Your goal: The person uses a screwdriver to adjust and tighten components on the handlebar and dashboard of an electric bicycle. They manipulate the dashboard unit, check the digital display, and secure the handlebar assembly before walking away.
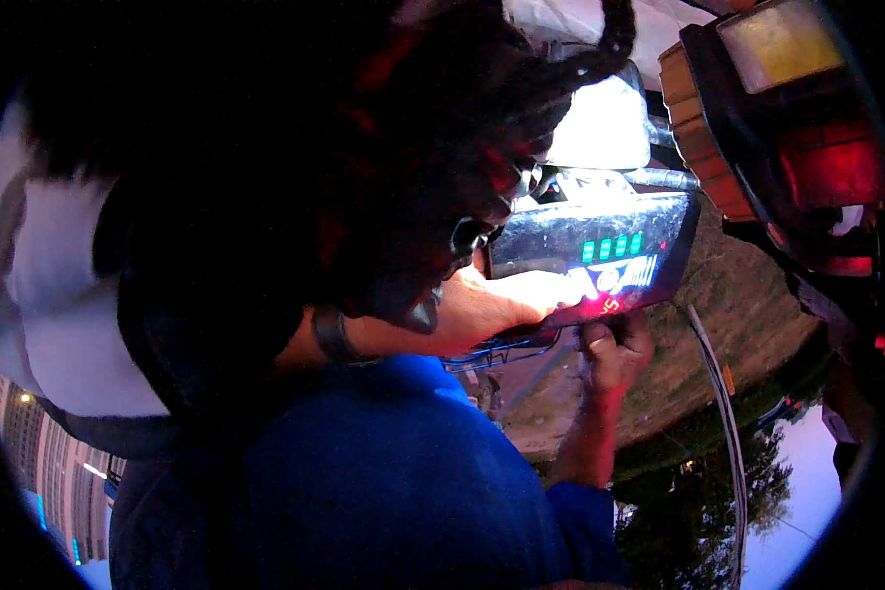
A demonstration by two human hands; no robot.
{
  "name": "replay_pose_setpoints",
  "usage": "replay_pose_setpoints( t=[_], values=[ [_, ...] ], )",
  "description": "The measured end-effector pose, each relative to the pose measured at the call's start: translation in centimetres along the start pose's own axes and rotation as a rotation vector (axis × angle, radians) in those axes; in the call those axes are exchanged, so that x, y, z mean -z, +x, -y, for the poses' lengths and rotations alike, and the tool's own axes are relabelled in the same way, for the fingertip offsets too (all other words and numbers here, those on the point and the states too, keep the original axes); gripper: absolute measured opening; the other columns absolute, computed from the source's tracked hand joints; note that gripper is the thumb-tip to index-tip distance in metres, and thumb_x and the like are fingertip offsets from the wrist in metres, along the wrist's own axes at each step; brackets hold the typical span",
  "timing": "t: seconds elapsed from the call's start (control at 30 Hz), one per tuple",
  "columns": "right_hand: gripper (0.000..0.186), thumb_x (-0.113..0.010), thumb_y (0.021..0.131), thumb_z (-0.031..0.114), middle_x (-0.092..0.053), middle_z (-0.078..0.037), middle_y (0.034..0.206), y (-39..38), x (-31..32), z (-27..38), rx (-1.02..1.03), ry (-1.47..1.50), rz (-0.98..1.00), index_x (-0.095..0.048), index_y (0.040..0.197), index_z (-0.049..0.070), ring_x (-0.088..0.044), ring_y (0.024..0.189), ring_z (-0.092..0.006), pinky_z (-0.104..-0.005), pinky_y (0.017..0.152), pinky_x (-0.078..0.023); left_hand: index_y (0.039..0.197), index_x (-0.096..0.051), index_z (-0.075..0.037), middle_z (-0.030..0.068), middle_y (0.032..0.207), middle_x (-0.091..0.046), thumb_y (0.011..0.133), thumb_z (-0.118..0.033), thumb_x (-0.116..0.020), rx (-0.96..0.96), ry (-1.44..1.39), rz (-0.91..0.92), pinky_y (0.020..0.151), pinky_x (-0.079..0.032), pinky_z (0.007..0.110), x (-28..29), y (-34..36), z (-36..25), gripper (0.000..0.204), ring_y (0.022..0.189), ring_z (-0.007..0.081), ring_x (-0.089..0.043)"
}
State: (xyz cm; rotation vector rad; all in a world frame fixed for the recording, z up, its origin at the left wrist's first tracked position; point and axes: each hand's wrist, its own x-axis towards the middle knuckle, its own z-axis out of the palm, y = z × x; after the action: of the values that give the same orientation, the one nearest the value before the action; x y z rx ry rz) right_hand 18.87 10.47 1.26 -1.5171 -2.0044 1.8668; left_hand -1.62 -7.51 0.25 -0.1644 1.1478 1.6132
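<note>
A dark, flat display unit point(536, 231) with a row of several lit green bars, red digits and white markings is tilted in front of me. From the left, my left hand point(501, 300), strongly lit, reaches across its front, a digit touching the lit panel. The other fingers of that hand are mostly hidden at the unit's left end. Below the lower edge, my right hand point(615, 349) is closed against the unit, its thumb pointing up. A dark strap point(334, 334) circles my left wrist. Thin blue wires point(501, 349) pass under the unit.
A large black shape, too dark to name, covers the upper left. Bright white glare point(600, 123) sits above the unit. On the right is a bulky dark device with a ribbed orange-brown ring point(703, 133) and red glow. A cable point(723, 413) hangs over brown ground point(737, 324).
</note>
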Motion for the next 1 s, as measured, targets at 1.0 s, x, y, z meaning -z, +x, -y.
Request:
replay_pose_setpoints(
  t=[1.0],
  values=[
    [0.041,-0.073,0.078,0.01,-0.07,-0.006,0.102,0.0,-1.0,0.7,-0.13,0.086,0.0,-0.066,0.118,0.001,-0.064,0.086,-0.0169,-0.0325,0.077,-0.053,0.138,-0.052,0.002,0.007,0.118,-0.068,0.079,0.005,-0.082,0.197,0.118,-0.039,0.092,-0.055,0.03,-0.1,0.0,-2.0,0.066,0.106,0.0117,-0.064]
  ],
)
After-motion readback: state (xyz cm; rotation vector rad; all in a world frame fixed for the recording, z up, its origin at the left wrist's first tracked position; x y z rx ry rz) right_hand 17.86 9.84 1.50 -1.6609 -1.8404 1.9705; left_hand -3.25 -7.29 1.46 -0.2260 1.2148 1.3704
